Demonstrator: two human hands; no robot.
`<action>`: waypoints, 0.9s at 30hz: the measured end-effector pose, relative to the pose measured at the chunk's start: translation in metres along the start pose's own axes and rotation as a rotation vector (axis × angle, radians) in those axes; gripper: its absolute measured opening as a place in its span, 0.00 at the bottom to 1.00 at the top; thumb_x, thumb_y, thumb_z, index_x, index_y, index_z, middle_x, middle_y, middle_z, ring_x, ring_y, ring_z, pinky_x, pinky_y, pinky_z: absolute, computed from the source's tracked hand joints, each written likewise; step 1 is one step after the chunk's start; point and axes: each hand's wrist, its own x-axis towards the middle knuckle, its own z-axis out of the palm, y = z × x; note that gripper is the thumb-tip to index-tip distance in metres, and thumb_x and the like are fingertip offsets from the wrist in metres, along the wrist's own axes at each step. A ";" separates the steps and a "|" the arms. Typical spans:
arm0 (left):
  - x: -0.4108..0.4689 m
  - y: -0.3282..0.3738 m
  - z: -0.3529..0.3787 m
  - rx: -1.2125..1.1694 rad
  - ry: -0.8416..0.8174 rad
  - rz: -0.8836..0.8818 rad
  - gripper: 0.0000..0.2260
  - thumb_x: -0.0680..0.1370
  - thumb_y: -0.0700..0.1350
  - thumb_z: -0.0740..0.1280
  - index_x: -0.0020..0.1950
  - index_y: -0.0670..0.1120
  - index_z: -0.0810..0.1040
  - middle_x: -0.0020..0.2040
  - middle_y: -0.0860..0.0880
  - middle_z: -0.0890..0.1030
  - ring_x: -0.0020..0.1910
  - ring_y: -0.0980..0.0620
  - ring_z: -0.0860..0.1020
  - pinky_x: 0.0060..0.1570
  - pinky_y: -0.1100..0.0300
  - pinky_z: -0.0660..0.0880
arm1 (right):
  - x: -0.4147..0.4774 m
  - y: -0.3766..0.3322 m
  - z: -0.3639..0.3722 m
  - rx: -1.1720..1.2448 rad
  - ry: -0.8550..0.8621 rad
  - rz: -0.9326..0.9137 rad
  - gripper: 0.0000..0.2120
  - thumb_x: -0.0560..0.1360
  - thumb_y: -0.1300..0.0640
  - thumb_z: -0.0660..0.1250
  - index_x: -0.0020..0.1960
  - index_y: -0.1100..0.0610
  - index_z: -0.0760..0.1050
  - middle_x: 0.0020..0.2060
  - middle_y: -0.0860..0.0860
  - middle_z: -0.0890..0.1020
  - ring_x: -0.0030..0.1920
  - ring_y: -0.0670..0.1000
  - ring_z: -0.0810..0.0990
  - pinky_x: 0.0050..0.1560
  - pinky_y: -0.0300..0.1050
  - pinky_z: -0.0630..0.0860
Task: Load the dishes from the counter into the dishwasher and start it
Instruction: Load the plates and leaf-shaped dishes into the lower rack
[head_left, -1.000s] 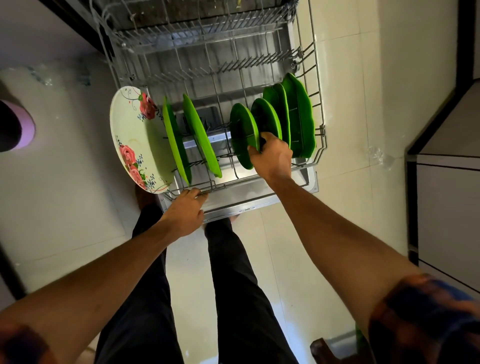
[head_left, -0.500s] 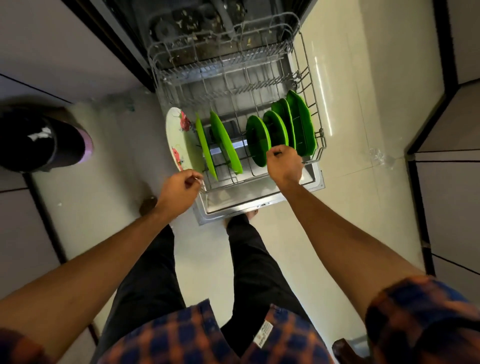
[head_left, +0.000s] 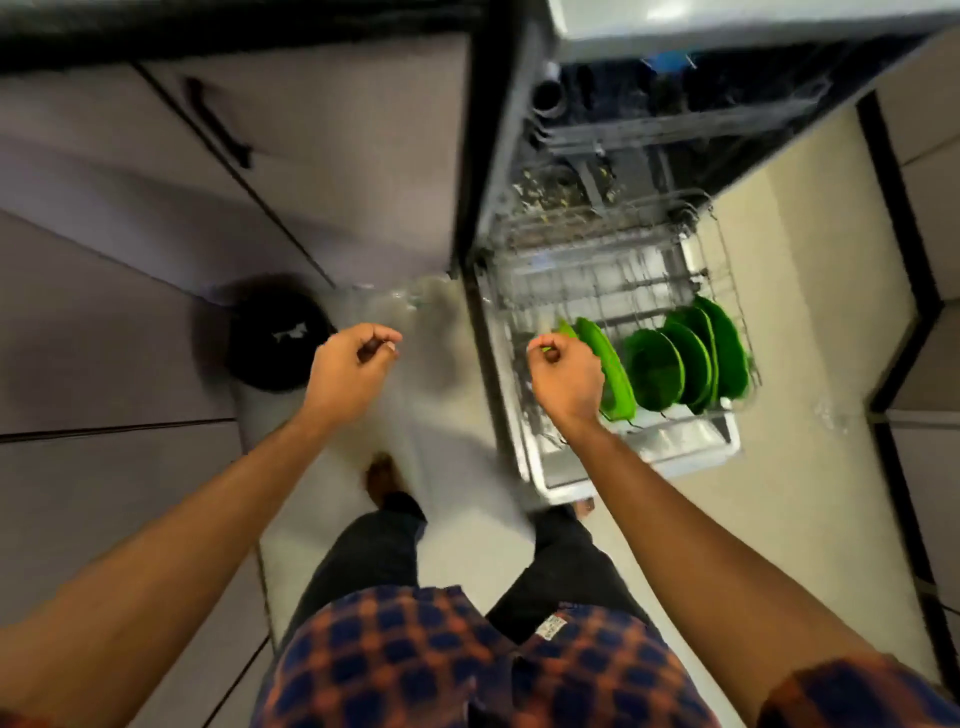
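The dishwasher (head_left: 613, 130) stands open at the upper right with its lower wire rack (head_left: 730, 291) pulled out over the door (head_left: 654, 457). Several green plates (head_left: 675, 364) stand upright in the rack. My right hand (head_left: 566, 379) hovers above the rack's left front, fingers curled into a fist, holding nothing and covering part of a green plate. My left hand (head_left: 353, 364) is in the air over the floor left of the dishwasher, fingers curled, empty. The flowered plate is not visible; the picture is blurred there.
A black round bin (head_left: 275, 340) sits on the floor left of my left hand. Grey cabinet fronts with a dark handle (head_left: 218, 124) fill the left side. More cabinets line the right edge. My legs and one foot (head_left: 382, 478) are below.
Both hands have come off the rack and plates and risen. My head has lifted and turned left, so the dishwasher now lies to the right and the cabinets show.
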 end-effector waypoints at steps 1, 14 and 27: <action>0.000 -0.001 -0.030 0.007 0.026 -0.001 0.07 0.79 0.40 0.68 0.48 0.52 0.82 0.39 0.55 0.83 0.36 0.61 0.78 0.44 0.62 0.76 | -0.009 -0.026 0.011 0.013 -0.023 -0.034 0.08 0.76 0.51 0.68 0.49 0.51 0.84 0.41 0.50 0.87 0.46 0.55 0.84 0.45 0.44 0.75; 0.039 0.018 -0.332 -0.006 0.659 0.109 0.06 0.77 0.39 0.68 0.51 0.46 0.84 0.38 0.58 0.79 0.37 0.64 0.76 0.44 0.70 0.72 | -0.025 -0.362 0.053 0.100 -0.086 -0.721 0.05 0.77 0.52 0.70 0.47 0.50 0.84 0.38 0.47 0.85 0.41 0.50 0.83 0.42 0.47 0.78; 0.185 0.009 -0.436 0.324 0.839 -0.179 0.22 0.74 0.56 0.71 0.64 0.47 0.77 0.62 0.45 0.75 0.67 0.42 0.70 0.74 0.41 0.57 | 0.086 -0.580 0.102 0.146 -0.106 -0.900 0.05 0.76 0.53 0.68 0.47 0.50 0.83 0.39 0.43 0.83 0.39 0.45 0.80 0.42 0.44 0.77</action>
